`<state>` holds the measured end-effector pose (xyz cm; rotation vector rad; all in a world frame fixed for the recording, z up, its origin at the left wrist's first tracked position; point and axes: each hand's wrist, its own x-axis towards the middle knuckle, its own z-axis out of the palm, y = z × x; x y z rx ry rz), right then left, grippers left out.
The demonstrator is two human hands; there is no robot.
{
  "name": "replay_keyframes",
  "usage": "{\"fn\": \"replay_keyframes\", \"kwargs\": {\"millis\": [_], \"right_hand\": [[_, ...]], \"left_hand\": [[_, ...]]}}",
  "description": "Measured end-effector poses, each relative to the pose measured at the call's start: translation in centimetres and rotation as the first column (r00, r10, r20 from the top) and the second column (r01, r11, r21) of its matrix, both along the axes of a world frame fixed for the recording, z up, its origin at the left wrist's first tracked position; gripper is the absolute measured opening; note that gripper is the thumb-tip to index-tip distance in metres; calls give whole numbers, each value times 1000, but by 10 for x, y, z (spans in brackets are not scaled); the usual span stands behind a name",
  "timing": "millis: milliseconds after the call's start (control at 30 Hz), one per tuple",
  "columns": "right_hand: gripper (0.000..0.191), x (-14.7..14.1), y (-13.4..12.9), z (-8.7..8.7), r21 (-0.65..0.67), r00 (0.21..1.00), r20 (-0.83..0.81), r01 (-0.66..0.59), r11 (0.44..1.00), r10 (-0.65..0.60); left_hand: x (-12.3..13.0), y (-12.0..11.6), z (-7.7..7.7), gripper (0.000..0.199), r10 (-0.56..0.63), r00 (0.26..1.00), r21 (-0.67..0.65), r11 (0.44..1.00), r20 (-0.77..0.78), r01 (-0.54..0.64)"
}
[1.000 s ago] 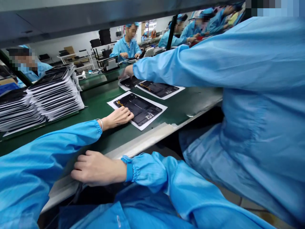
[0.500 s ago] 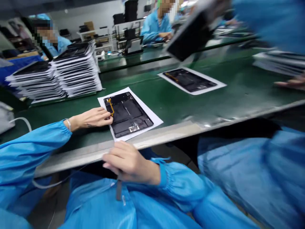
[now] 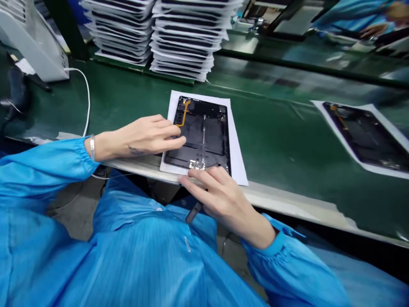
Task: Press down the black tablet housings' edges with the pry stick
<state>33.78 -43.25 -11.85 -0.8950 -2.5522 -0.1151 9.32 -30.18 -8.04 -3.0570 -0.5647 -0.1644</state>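
Note:
An opened tablet housing [image 3: 211, 132], black inside with an orange flex cable [image 3: 184, 115], lies on a white sheet [image 3: 238, 164] at the bench's near edge. My left hand [image 3: 143, 135] reaches over its left side, fingers slightly bent and apart, fingertips at the housing near the cable's lower end. At the lower edge, my right hand [image 3: 223, 198] is closed around a flat grey tool [image 3: 194, 212], whose end sticks out below the palm. Its fingertips lie by a small silvery circuit part [image 3: 196, 164]; the tool's working end is hidden.
Two tall stacks of sheets with dark panels between them, a left stack [image 3: 119, 32] and a right stack [image 3: 183, 42], stand behind. A second tablet housing [image 3: 370, 134] lies on the right. At left are a white device [image 3: 41, 47] and its cable [image 3: 88, 98]. Another person's sleeve [image 3: 354, 17] shows across the bench.
The view has swung left and down. My right hand has moved from below the bench edge up to the housing's lower edge. My left hand stays at the housing's left side, its fingers less bunched.

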Motion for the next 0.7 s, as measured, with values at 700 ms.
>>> {"fn": "replay_keyframes", "kwargs": {"millis": [700], "right_hand": [[9,-33,25,-8,-354,793,-530,115,928,-301]], "left_hand": [[8,-75,-42,11,300,701,-345,935,647,-81]]}}
